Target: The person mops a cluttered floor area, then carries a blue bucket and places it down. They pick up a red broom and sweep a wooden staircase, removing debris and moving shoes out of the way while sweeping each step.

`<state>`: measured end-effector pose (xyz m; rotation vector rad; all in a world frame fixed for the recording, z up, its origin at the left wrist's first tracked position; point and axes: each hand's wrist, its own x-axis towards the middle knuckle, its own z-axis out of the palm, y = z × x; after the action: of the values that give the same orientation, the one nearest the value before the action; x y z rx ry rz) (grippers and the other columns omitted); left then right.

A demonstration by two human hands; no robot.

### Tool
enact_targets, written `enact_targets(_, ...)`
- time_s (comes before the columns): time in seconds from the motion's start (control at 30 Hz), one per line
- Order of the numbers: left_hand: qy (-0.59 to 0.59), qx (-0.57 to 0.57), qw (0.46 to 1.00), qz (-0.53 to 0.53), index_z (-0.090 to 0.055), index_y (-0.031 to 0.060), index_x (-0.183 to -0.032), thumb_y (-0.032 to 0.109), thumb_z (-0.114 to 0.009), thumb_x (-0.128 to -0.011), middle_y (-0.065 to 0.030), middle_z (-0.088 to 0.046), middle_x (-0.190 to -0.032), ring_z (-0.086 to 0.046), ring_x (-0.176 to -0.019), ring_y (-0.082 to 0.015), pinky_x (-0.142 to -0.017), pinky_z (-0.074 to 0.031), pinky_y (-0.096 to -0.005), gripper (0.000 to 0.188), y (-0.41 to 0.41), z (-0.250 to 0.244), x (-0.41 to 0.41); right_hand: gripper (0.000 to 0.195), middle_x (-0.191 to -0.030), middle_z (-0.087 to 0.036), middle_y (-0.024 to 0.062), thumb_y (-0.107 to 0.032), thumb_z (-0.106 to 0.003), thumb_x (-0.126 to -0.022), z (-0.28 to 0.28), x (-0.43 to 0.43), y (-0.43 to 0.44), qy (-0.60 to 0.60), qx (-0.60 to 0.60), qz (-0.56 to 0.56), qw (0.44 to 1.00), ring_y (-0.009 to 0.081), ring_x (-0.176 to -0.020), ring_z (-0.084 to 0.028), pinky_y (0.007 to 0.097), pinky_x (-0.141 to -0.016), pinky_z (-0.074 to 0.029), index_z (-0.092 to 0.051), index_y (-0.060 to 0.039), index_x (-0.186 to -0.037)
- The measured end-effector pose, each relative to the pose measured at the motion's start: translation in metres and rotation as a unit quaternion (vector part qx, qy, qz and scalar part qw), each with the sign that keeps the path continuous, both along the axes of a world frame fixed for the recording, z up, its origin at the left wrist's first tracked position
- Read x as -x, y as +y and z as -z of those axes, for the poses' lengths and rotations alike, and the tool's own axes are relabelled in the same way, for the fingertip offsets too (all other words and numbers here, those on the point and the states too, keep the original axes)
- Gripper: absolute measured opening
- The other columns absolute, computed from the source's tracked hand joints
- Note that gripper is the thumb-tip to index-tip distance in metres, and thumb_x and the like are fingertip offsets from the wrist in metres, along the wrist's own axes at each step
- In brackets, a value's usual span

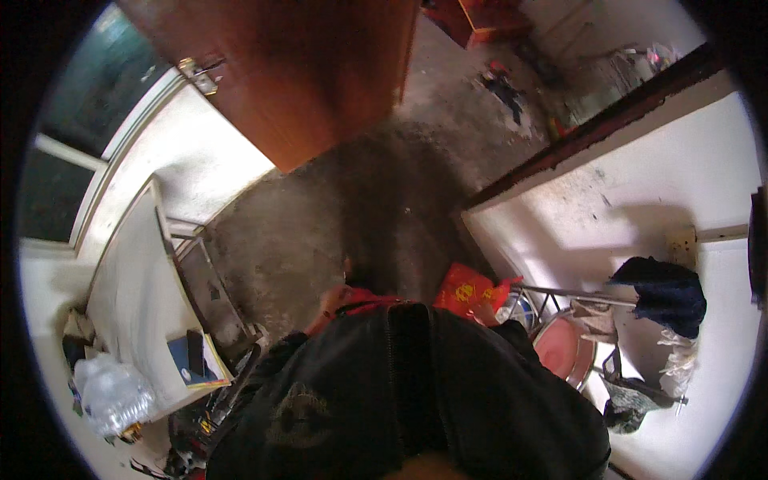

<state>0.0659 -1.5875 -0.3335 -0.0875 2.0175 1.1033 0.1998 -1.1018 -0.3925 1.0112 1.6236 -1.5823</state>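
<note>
My left hand (332, 300) is in front of my dark jacket (336, 384), beside a strip of red material (369, 295). The jacket's bulge hides much of that material, and whether my fingers grip it is unclear. On the other side, my right hand (483, 312) holds the lower edge of a red bag (465, 291) with yellow printed characters. The bag hangs beside a metal rack (543, 294). My jacket covers the space between the two hands.
A brown wooden door (324, 90) stands ajar ahead over a concrete floor (288, 222). At left, a white table (144, 270) bears a notebook with a dark phone-like object (195, 354) and a clear plastic bag (111, 393). At right are a pink basin (561, 348) and a dark cloth (666, 297).
</note>
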Motion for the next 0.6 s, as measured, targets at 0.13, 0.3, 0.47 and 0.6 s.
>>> enact_targets(0.13,0.075,0.014,0.992,-0.095,-0.061,0.0021,-0.108,0.012,-0.059,-0.078,-0.0066,-0.063,-0.073,-0.058,-0.06,-0.0152,-0.057,-0.048,-0.0313,0.031,0.001,0.025,0.08,0.013,-0.078,-0.06,0.004,-0.017,-0.065,-0.077,0.003,0.021,-0.011,-0.002,0.038,0.068,0.997,0.0205,-0.07,-0.061,0.0348,-0.054,-0.047,-0.061,-0.0108,-0.087)
enact_targets(0.3,0.021,-0.029,0.987,-0.156,-0.059,0.0012,-0.11,0.009,-0.064,-0.074,-0.0083,-0.064,-0.076,-0.058,-0.065,-0.0138,-0.058,-0.046,-0.0283,0.038,-0.005,0.05,0.186,0.012,-0.078,-0.061,0.0037,-0.017,-0.065,-0.077,0.008,0.101,0.005,0.014,0.042,0.111,0.993,0.02,-0.07,-0.061,0.0344,-0.054,-0.047,-0.06,-0.0109,-0.086)
enact_targets(0.47,-0.037,-0.042,0.993,-0.105,-0.058,-0.0001,-0.111,0.009,-0.061,-0.078,-0.008,-0.063,-0.078,-0.058,-0.069,-0.0128,-0.06,-0.046,-0.0272,0.035,0.034,0.036,0.328,0.011,-0.079,-0.061,0.0033,-0.017,-0.065,-0.078,0.005,0.219,0.029,0.062,0.02,0.157,0.985,0.0196,-0.071,-0.062,0.034,-0.055,-0.047,-0.06,-0.0111,-0.086)
enact_targets(0.6,-0.023,-0.089,0.994,-0.062,-0.057,0.0007,-0.111,0.01,-0.061,-0.081,-0.0075,-0.063,-0.082,-0.058,-0.072,-0.0138,-0.063,-0.047,-0.0277,0.032,0.072,0.026,0.441,0.01,-0.08,-0.062,0.003,-0.017,-0.065,-0.079,-0.012,0.311,0.035,0.124,0.033,0.199,0.972,0.0193,-0.071,-0.062,0.0337,-0.055,-0.047,-0.06,-0.0112,-0.085)
